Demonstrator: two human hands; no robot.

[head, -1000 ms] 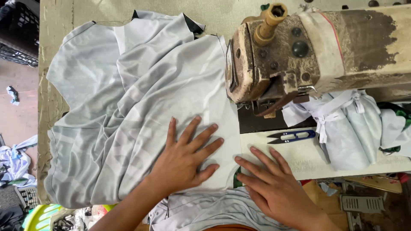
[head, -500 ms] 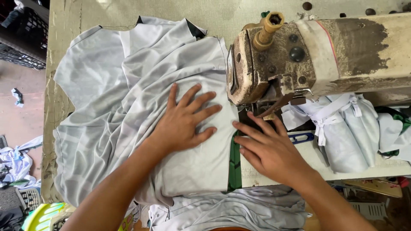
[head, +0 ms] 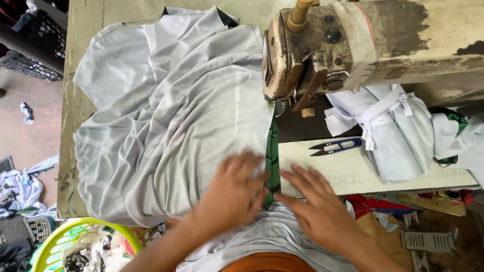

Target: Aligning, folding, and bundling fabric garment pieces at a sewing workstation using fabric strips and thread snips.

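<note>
grey fabric (head: 171, 126) — under left hand (head: 233, 194)

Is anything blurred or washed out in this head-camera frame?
Head view: both hands are motion-blurred, the left hand most, the right hand less; the grey fabric, sewing machine and thread snips are sharp; lighting is even and soft, with no glare.

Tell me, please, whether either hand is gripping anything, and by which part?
Neither grips: left hand presses flat on the grey fabric near its green edge strip; right hand lies flat beside.
</note>
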